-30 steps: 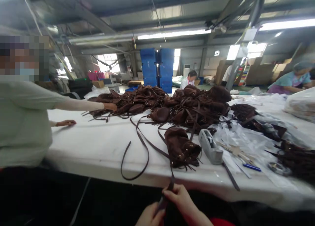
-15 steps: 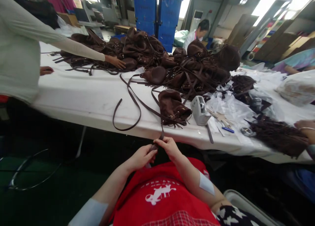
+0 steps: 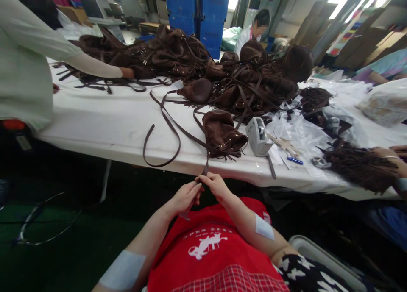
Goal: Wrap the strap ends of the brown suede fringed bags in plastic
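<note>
Just off the table's front edge, my left hand and my right hand meet, both closed on a dark brown strap. The strap runs up over the edge to a small brown drawstring bag with metal eyelets and fringe, lying on its side on the white table. A short flat end hangs below my left hand; what my fingertips cover is hidden. Another long strap curls on the cloth to the bag's left.
Behind lies a heap of brown bags. Right of the small bag stand a grey tape dispenser, a blue pen, clear plastic bags and dark fringe. A co-worker's arm reaches in from the left; other people are at the right and back.
The co-worker's hand at left has moved left and deeper into the heap. My hands stay together on the strap, with more of its loose end showing below. The view has shifted slightly.
</note>
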Action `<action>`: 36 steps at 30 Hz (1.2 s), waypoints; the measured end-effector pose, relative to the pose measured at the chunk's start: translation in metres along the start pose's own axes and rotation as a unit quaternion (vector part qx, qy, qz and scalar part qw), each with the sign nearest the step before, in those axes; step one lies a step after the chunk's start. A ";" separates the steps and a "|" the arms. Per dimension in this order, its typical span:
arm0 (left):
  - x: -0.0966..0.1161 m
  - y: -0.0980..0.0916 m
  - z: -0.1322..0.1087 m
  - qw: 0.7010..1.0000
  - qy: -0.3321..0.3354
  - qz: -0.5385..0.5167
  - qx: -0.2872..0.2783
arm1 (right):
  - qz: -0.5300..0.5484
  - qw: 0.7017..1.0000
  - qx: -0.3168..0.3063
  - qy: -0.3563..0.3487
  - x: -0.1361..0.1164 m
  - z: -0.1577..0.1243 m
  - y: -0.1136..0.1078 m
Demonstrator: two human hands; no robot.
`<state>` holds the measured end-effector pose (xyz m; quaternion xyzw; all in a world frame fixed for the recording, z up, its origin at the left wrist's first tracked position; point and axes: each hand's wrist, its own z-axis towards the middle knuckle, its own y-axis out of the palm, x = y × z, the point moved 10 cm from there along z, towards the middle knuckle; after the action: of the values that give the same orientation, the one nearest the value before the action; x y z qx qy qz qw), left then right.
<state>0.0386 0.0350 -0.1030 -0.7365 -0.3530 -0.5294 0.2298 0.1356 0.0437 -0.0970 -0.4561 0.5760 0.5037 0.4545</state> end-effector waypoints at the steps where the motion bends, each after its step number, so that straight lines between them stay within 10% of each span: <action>1: -0.001 0.000 0.002 1.000 -0.003 -0.011 -0.001 | -0.001 1.000 -0.003 -0.003 0.000 0.000 0.000; 16: -0.017 -0.020 -0.016 0.995 0.017 0.092 0.038 | 0.038 0.997 0.059 -0.015 -0.003 0.007 -0.019; 27: -0.009 -0.036 -0.018 0.971 0.077 0.098 0.204 | 0.033 0.998 0.027 -0.046 -0.001 0.013 -0.009; 36: -0.009 -0.025 0.015 0.988 0.092 0.009 0.120 | 0.084 0.996 0.023 -0.029 -0.009 0.010 -0.012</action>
<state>0.0271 0.0594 -0.1175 -0.6546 -0.3847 -0.5467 0.3530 0.1501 0.0536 -0.0906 -0.3802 0.6103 0.5399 0.4377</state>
